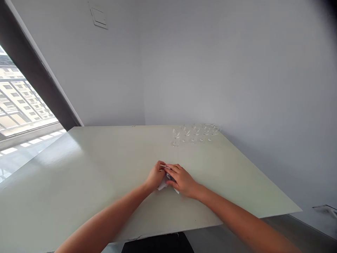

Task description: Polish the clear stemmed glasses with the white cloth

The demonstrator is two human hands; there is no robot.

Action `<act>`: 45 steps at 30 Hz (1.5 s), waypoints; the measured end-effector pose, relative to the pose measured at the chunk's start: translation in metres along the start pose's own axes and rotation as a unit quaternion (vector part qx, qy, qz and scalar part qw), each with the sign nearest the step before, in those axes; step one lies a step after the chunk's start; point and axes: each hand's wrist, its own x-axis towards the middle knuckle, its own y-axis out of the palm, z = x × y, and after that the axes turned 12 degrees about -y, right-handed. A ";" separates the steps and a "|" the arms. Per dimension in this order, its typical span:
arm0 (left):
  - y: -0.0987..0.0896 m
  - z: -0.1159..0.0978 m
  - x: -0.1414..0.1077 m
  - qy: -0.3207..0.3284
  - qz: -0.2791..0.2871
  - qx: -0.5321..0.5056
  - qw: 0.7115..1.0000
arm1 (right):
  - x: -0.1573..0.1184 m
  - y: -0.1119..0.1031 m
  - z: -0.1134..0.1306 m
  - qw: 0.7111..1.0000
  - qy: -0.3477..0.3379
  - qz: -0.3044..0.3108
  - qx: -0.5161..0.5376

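Note:
My left hand (156,176) and my right hand (182,181) meet low over the table's front middle. Between them is a crumpled white cloth (162,185), with its loose ends hanging below the fingers. The fingers of my left hand are curled around its left side. My right hand closes over it from the right, thumb underneath. Something may be wrapped inside, but fingers and folds hide it. Beyond the hands, several clear stemmed glasses (176,135) stand upright in a group near the table's far right corner.
A large pale green-white table (105,168) spans the view, its right edge close to a grey wall (223,63). A black seat (158,244) is under the front edge. To the left is a window (21,95); a switch plate (99,17) is on the back wall.

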 end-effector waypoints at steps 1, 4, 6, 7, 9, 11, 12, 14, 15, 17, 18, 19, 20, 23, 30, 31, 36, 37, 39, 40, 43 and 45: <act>-0.001 -0.001 0.002 0.003 -0.002 0.003 1.000 | -0.006 0.003 0.000 0.999 -0.012 0.013 -0.033; -0.011 -0.007 0.011 0.038 -0.053 0.080 0.995 | -0.029 -0.003 -0.018 0.994 -0.002 0.034 -0.101; -0.020 -0.014 0.021 0.037 -0.071 0.111 0.991 | -0.044 -0.015 -0.038 0.989 0.052 0.028 -0.135; -0.022 -0.018 0.028 0.026 -0.070 0.112 0.991 | -0.052 -0.023 -0.048 0.985 0.088 0.021 -0.147; -0.022 -0.029 0.045 0.003 -0.061 0.101 0.993 | -0.065 -0.035 -0.064 0.976 0.147 0.008 -0.158; -0.014 -0.039 0.065 -0.004 -0.064 0.091 0.994 | -0.074 -0.039 -0.074 0.974 0.171 -0.004 -0.151; -0.008 -0.045 0.077 -0.003 -0.070 0.088 0.994 | -0.078 -0.039 -0.076 0.973 0.173 -0.015 -0.149; 0.008 -0.054 0.099 -0.006 -0.085 0.082 0.993 | -0.083 -0.034 -0.078 0.972 0.171 -0.048 -0.153; 0.016 -0.058 0.109 -0.010 -0.093 0.079 0.993 | -0.084 -0.031 -0.079 0.971 0.169 -0.065 -0.154; 0.031 -0.065 0.126 -0.016 -0.107 0.071 0.992 | -0.086 -0.026 -0.079 0.971 0.165 -0.088 -0.151; 0.037 -0.068 0.133 -0.016 -0.113 0.068 0.991 | -0.086 -0.025 -0.079 0.971 0.163 -0.092 -0.147; 0.043 -0.071 0.139 -0.014 -0.117 0.065 0.991 | -0.086 -0.025 -0.079 0.972 0.161 -0.093 -0.143; 0.047 -0.073 0.144 -0.013 -0.119 0.062 0.991 | -0.086 -0.025 -0.079 0.972 0.161 -0.093 -0.141; 0.054 -0.077 0.151 -0.011 -0.117 0.058 0.991 | -0.085 -0.029 -0.079 0.973 0.160 -0.091 -0.138; 0.046 -0.069 0.147 -0.010 -0.105 0.042 0.994 | -0.087 -0.032 -0.080 0.974 0.163 -0.082 -0.136; 0.041 -0.067 0.145 -0.011 -0.107 0.037 0.993 | -0.088 -0.032 -0.080 0.974 0.162 -0.082 -0.132; -0.013 -0.046 0.137 -0.022 -0.164 0.020 0.986 | -0.092 -0.028 -0.084 0.975 0.161 -0.079 -0.130; -0.030 -0.039 0.135 -0.030 -0.184 0.021 0.982 | -0.094 -0.027 -0.085 0.975 0.163 -0.078 -0.132; -0.070 -0.024 0.130 -0.055 -0.231 0.026 0.971 | -0.096 -0.025 -0.088 0.974 0.167 -0.075 -0.136; -0.091 -0.016 0.127 -0.070 -0.255 0.030 0.964 | -0.098 -0.024 -0.090 0.973 0.166 -0.076 -0.138; -0.155 0.009 0.114 -0.119 -0.326 0.044 0.937 | -0.101 -0.020 -0.095 0.973 0.161 -0.083 -0.143; -0.193 0.023 0.106 -0.145 -0.368 0.053 0.917 | -0.103 -0.018 -0.099 0.972 0.163 -0.085 -0.146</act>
